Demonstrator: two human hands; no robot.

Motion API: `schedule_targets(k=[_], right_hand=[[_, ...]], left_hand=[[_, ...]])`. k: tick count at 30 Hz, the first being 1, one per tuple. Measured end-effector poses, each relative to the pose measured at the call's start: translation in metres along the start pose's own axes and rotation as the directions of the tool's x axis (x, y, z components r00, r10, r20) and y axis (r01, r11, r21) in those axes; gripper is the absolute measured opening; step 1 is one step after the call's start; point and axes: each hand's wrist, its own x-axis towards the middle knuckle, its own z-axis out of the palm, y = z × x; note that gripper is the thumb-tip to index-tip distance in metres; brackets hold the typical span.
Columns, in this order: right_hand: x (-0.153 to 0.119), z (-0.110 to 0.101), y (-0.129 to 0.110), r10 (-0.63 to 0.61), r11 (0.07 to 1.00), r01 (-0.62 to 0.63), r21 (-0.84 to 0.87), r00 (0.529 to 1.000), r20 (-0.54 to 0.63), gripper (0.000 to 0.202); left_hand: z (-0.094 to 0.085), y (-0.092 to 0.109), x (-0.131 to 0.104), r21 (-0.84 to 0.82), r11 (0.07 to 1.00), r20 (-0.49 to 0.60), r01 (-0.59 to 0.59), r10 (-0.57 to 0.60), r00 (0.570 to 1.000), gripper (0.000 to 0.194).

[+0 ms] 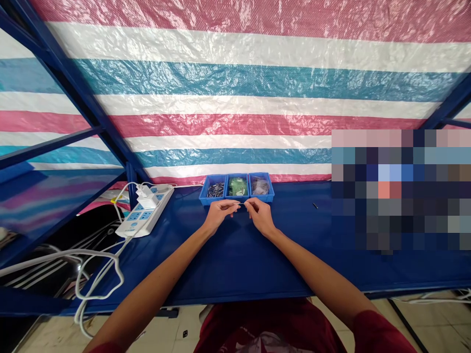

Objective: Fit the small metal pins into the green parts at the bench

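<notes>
My left hand point(222, 214) and my right hand point(259, 214) meet just in front of the blue bins, fingers pinched. Between their fingertips runs a thin, pale, stick-like piece point(241, 204), with one end in each pinch; its details are too small to tell. Behind the hands three blue bins stand side by side. Dark metallic pins point(215, 190) lie in the left bin point(208, 201), green and whitish pieces point(238, 187) in the middle one, and clear or greyish small parts point(260, 186) in the right bin point(268, 198).
A white power strip point(147, 215) with a plugged-in adapter and looping white cables point(119, 267) lies on the left of the blue table point(235, 269). A small dark pin point(315, 206) lies right of the hands. Blue frame posts flank the table; the far right is pixelated.
</notes>
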Motion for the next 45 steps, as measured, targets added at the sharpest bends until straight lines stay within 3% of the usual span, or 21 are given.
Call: schedule_targets(k=[6,12,16,19,22,26,33,39,45], right_hand=[[-0.002,0.001,-0.004,-0.04,0.996,0.045,-0.073,0.996,0.076,0.029],[-0.003,0.003,-0.002,-0.074,0.984,0.092,-0.15,0.989,0.126,0.033],[-0.002,0.003,0.001,-0.058,0.974,0.076,-0.213,0.994,0.093,0.038],[-0.001,0.0,0.0,-0.052,0.976,0.054,-0.213,0.999,0.013,0.035],[0.001,-0.003,-0.004,-0.074,0.982,0.065,-0.179,0.996,-0.041,0.029],[0.001,-0.003,-0.004,-0.107,0.977,0.108,-0.183,0.994,0.013,0.025],[-0.001,0.0,0.002,-0.146,0.961,0.172,-0.218,0.981,0.131,0.024],[-0.001,0.001,0.0,-0.067,0.991,0.076,-0.108,0.994,0.085,0.021],[-0.002,0.003,-0.002,-0.074,0.989,0.081,-0.127,0.996,0.057,0.026]], left_hand=[[0.002,0.001,-0.001,0.033,0.999,-0.059,-0.028,0.03,0.998,0.032],[0.005,0.005,-0.003,0.042,0.999,-0.029,-0.028,0.029,0.999,0.034],[0.001,0.006,-0.002,0.039,0.998,-0.002,-0.04,0.04,0.999,0.032],[-0.005,0.007,-0.001,0.18,0.978,0.023,-0.103,0.1,0.995,0.029],[-0.008,0.008,-0.002,0.398,0.895,0.07,-0.201,0.189,0.979,0.028],[-0.009,0.009,-0.002,0.498,0.826,0.141,-0.264,0.223,0.965,0.029],[-0.011,0.006,-0.001,0.377,0.9,0.06,-0.217,0.21,0.976,0.022],[-0.004,0.002,-0.001,0.096,0.991,-0.004,-0.09,0.091,0.996,0.031],[0.0,-0.001,0.001,0.039,0.995,0.018,-0.089,0.088,0.996,0.029]])
